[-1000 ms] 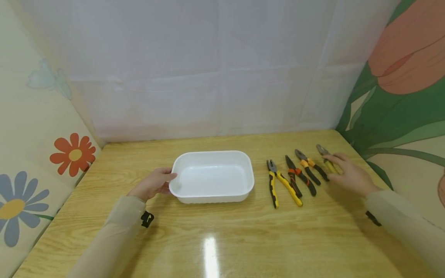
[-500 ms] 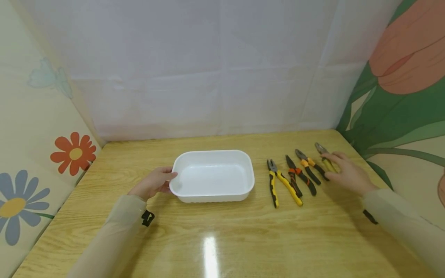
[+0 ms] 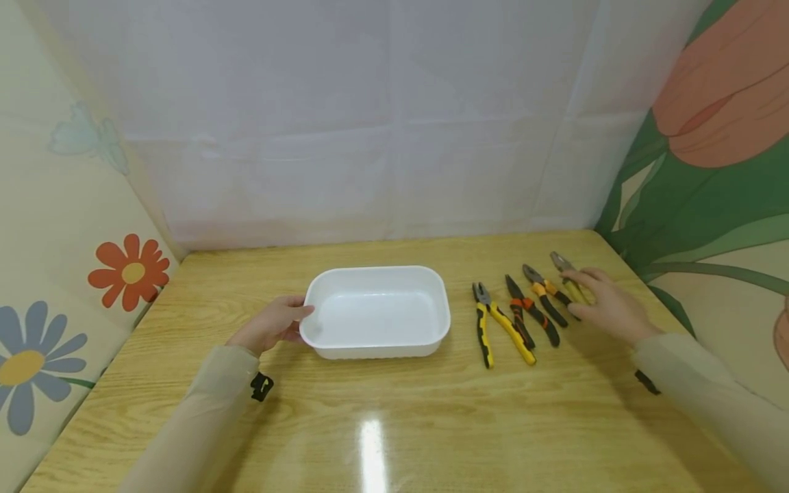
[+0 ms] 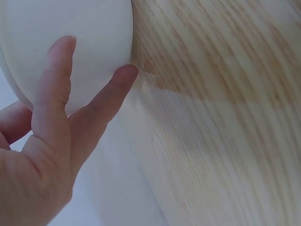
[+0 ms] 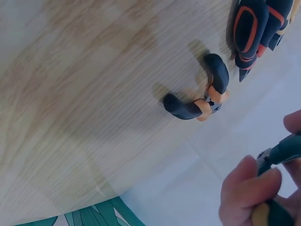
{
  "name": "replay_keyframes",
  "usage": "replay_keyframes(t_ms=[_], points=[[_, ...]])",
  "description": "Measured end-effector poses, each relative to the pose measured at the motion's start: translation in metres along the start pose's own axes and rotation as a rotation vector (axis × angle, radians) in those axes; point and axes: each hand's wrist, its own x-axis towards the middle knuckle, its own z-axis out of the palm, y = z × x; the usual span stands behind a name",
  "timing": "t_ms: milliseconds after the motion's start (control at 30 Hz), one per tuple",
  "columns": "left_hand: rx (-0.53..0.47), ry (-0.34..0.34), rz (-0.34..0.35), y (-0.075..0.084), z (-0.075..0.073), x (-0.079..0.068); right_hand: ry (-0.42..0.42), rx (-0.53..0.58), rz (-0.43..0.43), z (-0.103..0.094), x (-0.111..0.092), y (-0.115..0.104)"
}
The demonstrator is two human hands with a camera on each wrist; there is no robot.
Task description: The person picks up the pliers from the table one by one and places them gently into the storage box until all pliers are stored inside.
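Note:
My left hand [image 3: 274, 323] pinches the left end of a white rectangular plastic basin [image 3: 376, 322], which stands on the table with nothing in it. In the left wrist view, fingers [image 4: 101, 101] lie against the basin's wall [image 4: 94, 33]. At the far right, my right hand [image 3: 613, 308] grips the handles of combination pliers [image 3: 576, 291] with yellow-green grips and a grey metal head. The right wrist view shows a handle [image 5: 288, 149] of these pliers among the fingers [image 5: 251, 186], partly cut off by the frame's edge.
Between basin and right hand lie yellow-and-black pliers [image 3: 514, 335], red-and-black long-nose pliers [image 3: 540, 320] and orange-and-black pliers [image 3: 544, 293], handles towards me. The wooden table [image 3: 296, 431] meets a white cloth [image 3: 296, 178] behind and flower-painted panels at both sides.
My right hand has shifted slightly left with the yellow-green pliers, bringing them closer to the orange-and-black pair. The left hand and basin have stayed in place.

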Motion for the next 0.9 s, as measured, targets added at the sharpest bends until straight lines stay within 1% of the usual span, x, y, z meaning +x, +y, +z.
replay_keyframes(t_ms=[300, 567, 900], points=[[0.000, 0.003, -0.004, 0.000, 0.000, -0.001, -0.019, -0.016, 0.008, -0.001, 0.001, -0.006], [-0.002, 0.005, -0.007, 0.000, 0.001, -0.001, -0.010, -0.007, -0.007, 0.000, 0.003, -0.007], [-0.040, -0.015, 0.016, -0.003, -0.001, 0.001, -0.015, -0.005, -0.004, -0.001, 0.004, -0.013]])
